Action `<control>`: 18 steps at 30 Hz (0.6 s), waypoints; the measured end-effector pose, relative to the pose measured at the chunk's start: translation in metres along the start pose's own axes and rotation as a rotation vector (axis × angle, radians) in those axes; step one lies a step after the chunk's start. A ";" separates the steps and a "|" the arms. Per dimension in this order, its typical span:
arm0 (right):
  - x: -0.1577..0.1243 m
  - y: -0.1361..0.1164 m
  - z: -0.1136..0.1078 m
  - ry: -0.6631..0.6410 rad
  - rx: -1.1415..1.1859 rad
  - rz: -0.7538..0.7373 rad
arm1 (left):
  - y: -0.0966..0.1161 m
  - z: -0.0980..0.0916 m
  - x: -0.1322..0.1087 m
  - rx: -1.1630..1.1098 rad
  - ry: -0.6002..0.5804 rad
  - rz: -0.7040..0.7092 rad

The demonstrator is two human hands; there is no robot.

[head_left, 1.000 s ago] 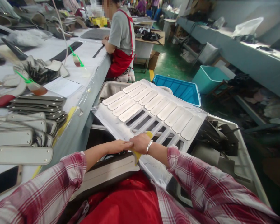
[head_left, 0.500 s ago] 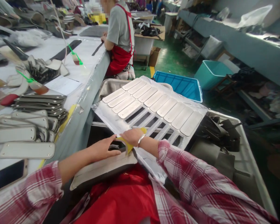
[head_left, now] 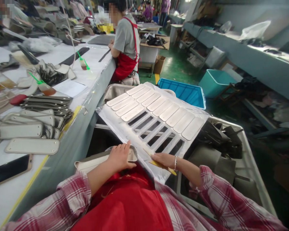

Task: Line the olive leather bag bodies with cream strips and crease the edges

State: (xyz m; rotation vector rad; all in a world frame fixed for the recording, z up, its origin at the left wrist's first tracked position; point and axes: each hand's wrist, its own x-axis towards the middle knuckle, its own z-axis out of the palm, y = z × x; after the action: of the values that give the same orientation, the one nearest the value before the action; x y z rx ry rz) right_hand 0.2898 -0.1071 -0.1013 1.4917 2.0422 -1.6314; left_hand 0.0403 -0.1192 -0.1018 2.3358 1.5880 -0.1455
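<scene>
On my lap lies a long, pale leather strip [head_left: 93,163], its far end curling up. My left hand [head_left: 119,158] is wrapped over the right part of that strip, thumb pointing right. A thin yellow flat piece [head_left: 170,169] is pinched in my right hand [head_left: 163,159], over the lower edge of the white slotted sheet [head_left: 121,130]. Rows of pale rounded panels [head_left: 172,114] lie on that sheet; several of its front slots show dark gaps. The fingers' undersides are hidden on both hands.
Left, a table [head_left: 69,146] bears stacked pale panels [head_left: 32,146], a phone [head_left: 11,170] and glue bottles [head_left: 47,89]. Dark pieces fill a white crate [head_left: 260,189] at right. A blue bin [head_left: 183,91] stands beyond the sheet; a person [head_left: 127,41] works at the table.
My right hand has moved right and down with the yellow piece, away from the strip. My left hand has shifted right along the strip, which has tilted and drawn left.
</scene>
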 end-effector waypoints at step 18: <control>0.019 -0.028 -0.001 -0.366 0.250 -0.102 | 0.013 0.008 -0.013 0.131 0.226 0.066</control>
State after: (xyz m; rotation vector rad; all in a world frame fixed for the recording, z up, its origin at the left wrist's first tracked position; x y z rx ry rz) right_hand 0.2600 -0.0925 -0.0942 1.0587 1.7920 -2.0821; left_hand 0.0484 -0.1379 -0.1038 2.5806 1.6449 0.0327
